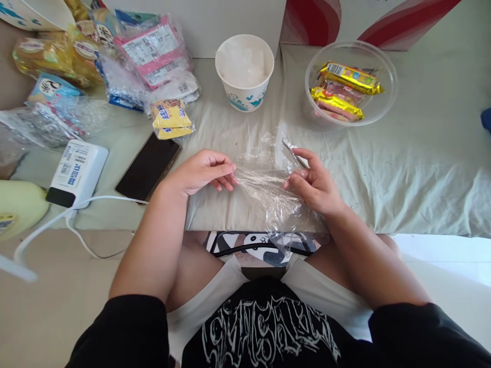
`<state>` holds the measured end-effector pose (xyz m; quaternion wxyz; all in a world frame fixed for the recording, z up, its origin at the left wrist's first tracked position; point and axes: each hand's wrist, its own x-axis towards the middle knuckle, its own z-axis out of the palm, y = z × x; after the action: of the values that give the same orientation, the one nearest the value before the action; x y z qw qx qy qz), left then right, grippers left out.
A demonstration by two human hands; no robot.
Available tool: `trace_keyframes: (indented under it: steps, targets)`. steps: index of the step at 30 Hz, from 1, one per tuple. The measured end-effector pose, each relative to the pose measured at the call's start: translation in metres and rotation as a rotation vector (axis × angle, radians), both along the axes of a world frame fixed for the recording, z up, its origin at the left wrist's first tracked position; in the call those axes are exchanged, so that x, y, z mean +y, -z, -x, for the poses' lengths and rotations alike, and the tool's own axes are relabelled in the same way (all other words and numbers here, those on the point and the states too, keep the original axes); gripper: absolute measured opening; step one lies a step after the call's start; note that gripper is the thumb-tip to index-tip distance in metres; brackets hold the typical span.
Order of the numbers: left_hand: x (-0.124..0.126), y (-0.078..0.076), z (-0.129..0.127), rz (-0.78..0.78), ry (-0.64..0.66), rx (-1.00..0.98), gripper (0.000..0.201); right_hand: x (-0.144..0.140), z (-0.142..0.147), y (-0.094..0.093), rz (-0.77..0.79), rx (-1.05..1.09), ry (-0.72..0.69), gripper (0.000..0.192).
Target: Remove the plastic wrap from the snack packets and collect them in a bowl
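A crumpled clear plastic bag (pixel 264 191) stretches between my two hands above the cloth-covered surface, its lower end hanging past the front edge. My left hand (pixel 209 171) pinches the bag's left side between thumb and fingers. On the right, my right hand (pixel 312 181) grips the other side with its thumb and fingertips. A narrow silvery-white strip (pixel 296 153) lies by the raised index finger; whether that finger touches it I cannot tell. Just beyond the bag stands a white paper tub (pixel 245 76) with blue-green print.
At back right, a round clear plastic bowl (pixel 389 99) holds several snack packs. Left are a dark phone (pixel 148 166), yellow snack packets (pixel 171 120), a pink package (pixel 155 51) and a white device (pixel 79 171) with a cable (pixel 111 198). Boxes (pixel 199 25) stand behind.
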<state>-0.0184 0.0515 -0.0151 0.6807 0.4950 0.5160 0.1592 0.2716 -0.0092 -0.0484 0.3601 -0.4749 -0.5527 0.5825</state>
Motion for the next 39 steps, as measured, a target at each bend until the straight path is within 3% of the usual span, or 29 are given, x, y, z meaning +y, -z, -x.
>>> trace_keyframes:
  steps: [3, 6, 9, 13, 16, 23, 27, 30, 33, 36, 39]
  targets:
    - [0.0, 0.004, -0.001, -0.062, -0.083, 0.017, 0.038, -0.001, 0.001, 0.0, -0.003, -0.027, 0.01, 0.06]
    - [-0.001, 0.008, -0.007, -0.146, -0.247, -0.04, 0.034, -0.002, 0.003, 0.002, -0.009, -0.043, 0.027, 0.062]
    - [-0.009, 0.011, -0.019, -0.147, -0.373, -0.172, 0.059, -0.003, 0.006, 0.004, -0.002, -0.03, 0.113, 0.063]
    - [-0.031, 0.012, -0.041, 0.0, -0.27, -0.255, 0.101, -0.004, 0.011, 0.004, 0.016, 0.002, 0.222, 0.063]
    - [-0.044, 0.013, -0.055, -0.022, -0.197, -0.227, 0.113, -0.005, 0.013, 0.004, 0.004, 0.006, 0.255, 0.061]
    - [-0.043, 0.013, -0.055, -0.26, -0.32, -0.128, 0.09, -0.005, 0.01, 0.014, 0.018, 0.016, 0.344, 0.062]
    - [-0.043, 0.013, -0.052, -0.329, -0.375, -0.153, 0.064, -0.011, 0.009, 0.004, -0.054, -0.025, 0.267, 0.068]
    - [-0.045, 0.014, -0.052, -0.328, -0.389, -0.182, 0.062, -0.019, 0.011, -0.006, -0.119, -0.047, 0.222, 0.075]
    - [-0.046, 0.013, -0.052, -0.335, -0.378, -0.166, 0.068, -0.024, 0.013, -0.01, -0.13, -0.031, 0.252, 0.061]
    - [-0.048, 0.01, -0.051, -0.337, -0.348, -0.168, 0.06, -0.023, 0.013, -0.008, -0.152, 0.024, 0.319, 0.037]
    - [-0.051, 0.011, -0.05, -0.312, -0.253, -0.209, 0.051, -0.016, 0.015, -0.002, -0.177, 0.065, 0.378, 0.027]
